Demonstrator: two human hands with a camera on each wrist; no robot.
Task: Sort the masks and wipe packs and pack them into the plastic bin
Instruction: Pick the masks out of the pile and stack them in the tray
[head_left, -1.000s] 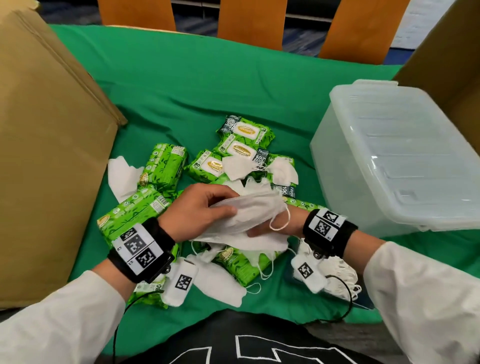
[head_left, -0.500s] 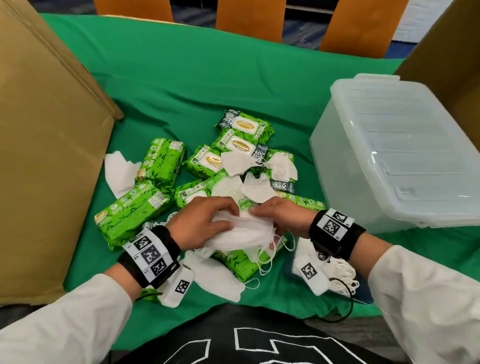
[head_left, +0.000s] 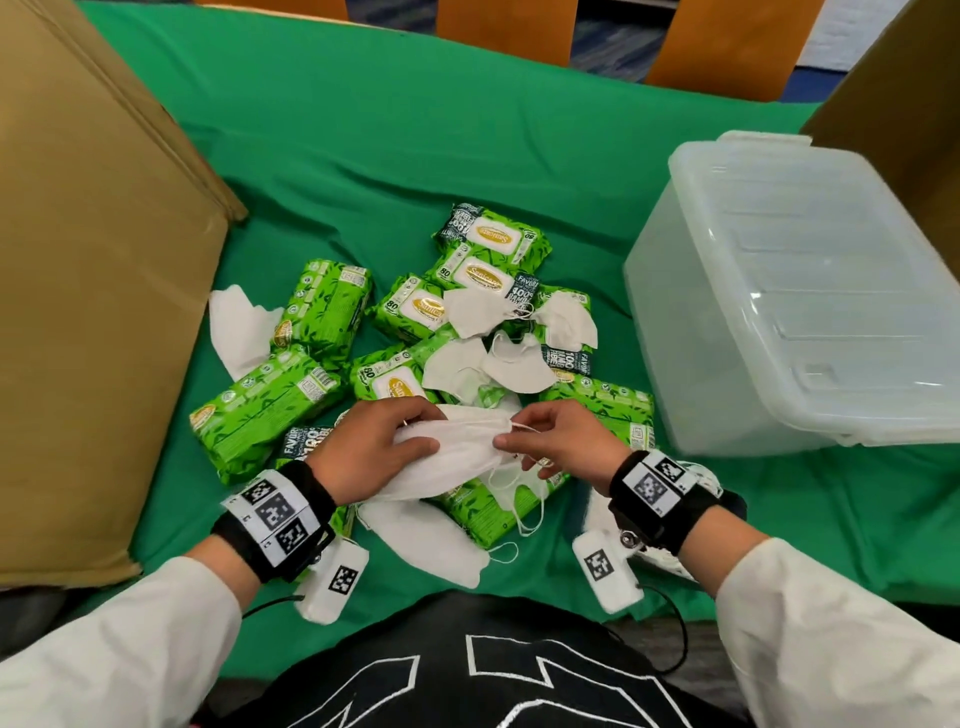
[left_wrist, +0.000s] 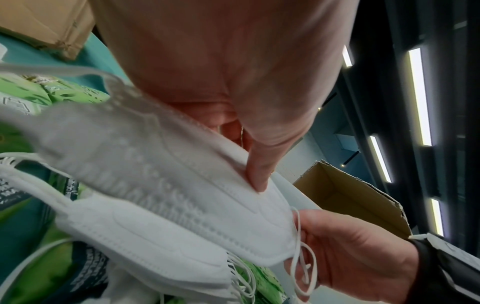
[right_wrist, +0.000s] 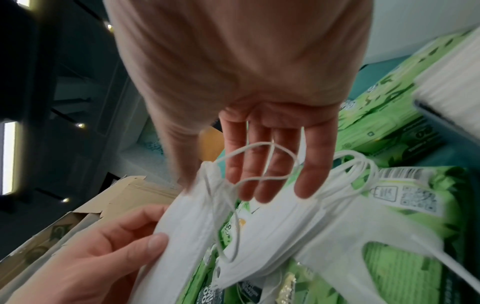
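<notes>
A flat stack of white masks (head_left: 457, 460) hangs low over the pile at the near middle of the green cloth. My left hand (head_left: 382, 447) grips its left part, thumb (left_wrist: 257, 176) pressing on top of the masks (left_wrist: 168, 185). My right hand (head_left: 550, 441) pinches the stack's right end, with ear loops (right_wrist: 262, 162) hanging across its fingers (right_wrist: 306, 174). Several green wipe packs (head_left: 270, 410) and loose masks (head_left: 478, 314) lie mixed beneath and beyond. The clear plastic bin (head_left: 810, 312) stands at the right with its lid on.
A big cardboard box (head_left: 93, 260) fills the left side, and another cardboard box (head_left: 893, 104) stands behind the bin. One mask (head_left: 431, 540) lies at the near edge; more white masks (head_left: 701, 478) lie under my right wrist. Orange chair backs (head_left: 498, 26) line the far edge.
Both hands brought the mask stack lower and flatter over the pile. My right hand came out from under it to pinch its right end.
</notes>
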